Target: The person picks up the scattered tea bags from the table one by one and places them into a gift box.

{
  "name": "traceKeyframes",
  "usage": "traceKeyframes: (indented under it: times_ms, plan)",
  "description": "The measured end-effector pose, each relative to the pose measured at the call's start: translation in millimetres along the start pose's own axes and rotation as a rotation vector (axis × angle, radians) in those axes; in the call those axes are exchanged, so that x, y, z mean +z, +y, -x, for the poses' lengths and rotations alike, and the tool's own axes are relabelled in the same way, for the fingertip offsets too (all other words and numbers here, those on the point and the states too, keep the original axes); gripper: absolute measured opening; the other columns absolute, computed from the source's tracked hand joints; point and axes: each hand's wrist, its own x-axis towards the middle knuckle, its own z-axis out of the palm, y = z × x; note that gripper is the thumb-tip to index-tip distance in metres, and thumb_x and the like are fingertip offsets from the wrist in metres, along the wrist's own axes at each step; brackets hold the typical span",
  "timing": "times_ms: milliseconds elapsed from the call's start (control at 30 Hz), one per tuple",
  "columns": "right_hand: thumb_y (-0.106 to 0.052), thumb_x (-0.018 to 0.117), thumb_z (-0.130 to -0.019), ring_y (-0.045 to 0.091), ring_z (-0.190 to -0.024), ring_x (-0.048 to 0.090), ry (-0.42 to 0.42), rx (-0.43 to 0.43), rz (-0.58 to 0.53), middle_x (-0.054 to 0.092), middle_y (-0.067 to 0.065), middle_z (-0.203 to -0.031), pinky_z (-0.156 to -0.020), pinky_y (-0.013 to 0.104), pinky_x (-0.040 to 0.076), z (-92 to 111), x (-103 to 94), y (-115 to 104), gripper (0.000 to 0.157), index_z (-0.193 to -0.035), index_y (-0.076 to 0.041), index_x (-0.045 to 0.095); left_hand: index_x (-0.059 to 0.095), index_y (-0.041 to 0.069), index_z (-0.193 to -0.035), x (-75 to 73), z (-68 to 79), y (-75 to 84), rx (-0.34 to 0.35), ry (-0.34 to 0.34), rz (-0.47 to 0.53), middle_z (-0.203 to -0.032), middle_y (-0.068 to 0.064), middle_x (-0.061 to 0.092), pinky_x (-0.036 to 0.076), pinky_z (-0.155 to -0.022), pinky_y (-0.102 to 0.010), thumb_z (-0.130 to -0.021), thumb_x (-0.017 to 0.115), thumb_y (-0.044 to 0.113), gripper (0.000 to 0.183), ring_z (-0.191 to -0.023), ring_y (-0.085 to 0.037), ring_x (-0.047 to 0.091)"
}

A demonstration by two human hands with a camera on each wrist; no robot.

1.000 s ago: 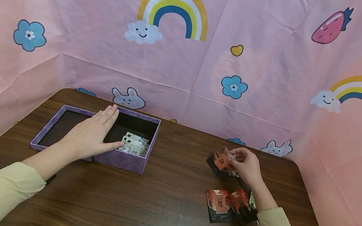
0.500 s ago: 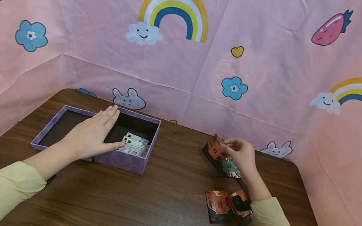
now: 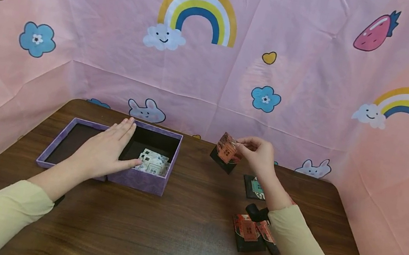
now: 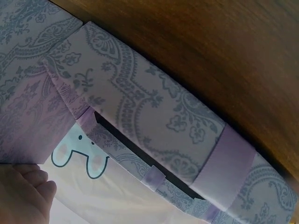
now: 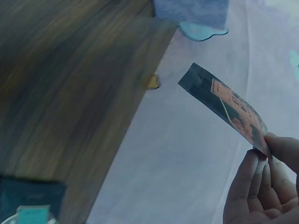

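Observation:
My right hand (image 3: 259, 155) pinches a black-and-red sachet (image 3: 227, 150) by its edge, between thumb and fingers, held up off the table. In the right wrist view the sachet (image 5: 226, 105) tilts away from the fingertips. My left hand (image 3: 101, 152) lies with straight fingers across the left side of an open purple patterned box (image 3: 137, 180), its thumb stretched over the front rim. Several white floral sachets (image 3: 154, 163) lie inside the box, toward the front right. The left wrist view shows fingers of the left hand (image 4: 30, 193) at the patterned box wall.
A shallow purple lid (image 3: 52, 144) lies upturned left of the box. Under and beside my right forearm are a black-and-green sachet (image 3: 251, 187) and several black-and-red sachets (image 3: 248, 233). A pink printed cloth (image 3: 204, 79) hangs behind the wooden table (image 3: 133, 231).
My right hand has lifted the red sachet from the pile and carried it left, toward the box. The green sachet underneath is uncovered. My left hand stays in place.

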Motion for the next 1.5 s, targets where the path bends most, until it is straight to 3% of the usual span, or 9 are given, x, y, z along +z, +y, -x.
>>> traceKeyframes:
  times_ms: [467,767,1167,1500]
  plan:
    - [-0.013,0.075,-0.100,0.005,-0.074,0.064,-0.035,-0.047,-0.147,0.079,0.013,-0.096,-0.067,0.024,0.050,-12.9,28.7,-53.5,0.017,-0.111,-0.003,0.082,0.022,-0.011,-0.164,0.9,-0.6,-0.2,0.001,0.000,0.001,-0.175,-0.029,0.017,0.024,-0.134,-0.058,-0.099,0.057,0.069,0.109,-0.163,-0.045,0.022]
    - [-0.009,0.075,-0.098,0.004,-0.073,0.063,-0.063,-0.106,-0.219,0.079,0.015,-0.095,-0.066,0.021,0.049,-17.4,52.3,-76.8,0.015,-0.109,-0.001,0.082,0.024,-0.011,-0.164,3.6,-1.9,-1.3,0.007,0.016,0.005,-0.174,-0.030,0.019,0.026,-0.133,-0.059,-0.098,0.059,0.069,0.109,-0.162,-0.046,0.023]
    - [-0.006,0.075,-0.097,0.001,-0.073,0.065,-0.117,-0.131,-0.281,0.079,0.019,-0.096,-0.067,0.018,0.052,-14.6,87.6,-97.3,0.014,-0.108,0.000,0.082,0.020,-0.010,-0.165,-1.1,-0.7,0.2,-0.011,-0.023,-0.003,-0.175,-0.029,0.015,0.022,-0.134,-0.058,-0.100,0.056,0.069,0.109,-0.164,-0.045,0.018]
    - [-0.010,0.076,-0.097,0.004,-0.072,0.065,-0.187,-0.128,-0.270,0.080,0.018,-0.096,-0.064,0.018,0.049,-9.4,112.9,-100.0,0.013,-0.107,-0.003,0.083,0.017,-0.008,-0.166,-0.3,-0.3,-0.8,-0.026,-0.033,0.026,-0.176,-0.028,0.012,0.021,-0.134,-0.060,-0.100,0.058,0.068,0.109,-0.164,-0.044,0.016]
